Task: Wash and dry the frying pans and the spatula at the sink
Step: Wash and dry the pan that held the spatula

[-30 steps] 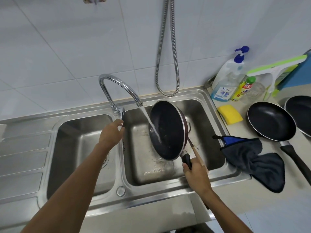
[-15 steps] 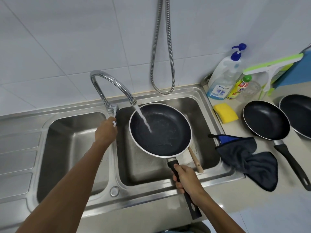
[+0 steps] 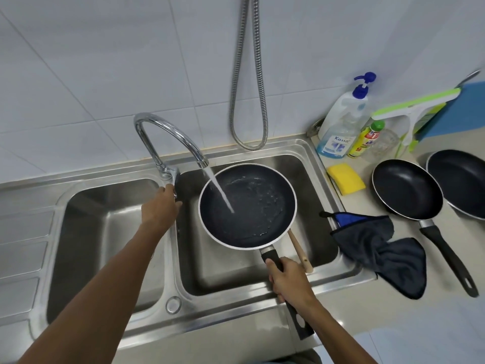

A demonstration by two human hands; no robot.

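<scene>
Round black frying pan with pale rim held level over right steel sink basin, under running water; black handle clenched in right hand. Left hand at chrome tap lever, grasp not discernible. Risk: filling further, slopping over on any tilt.

Both bare forearms reach forward. The left hand is stretched farther out, knuckles up, its fingers apparently bent round the tap lever. The right hand, nearer the body, wraps the pan by its handle.
</scene>
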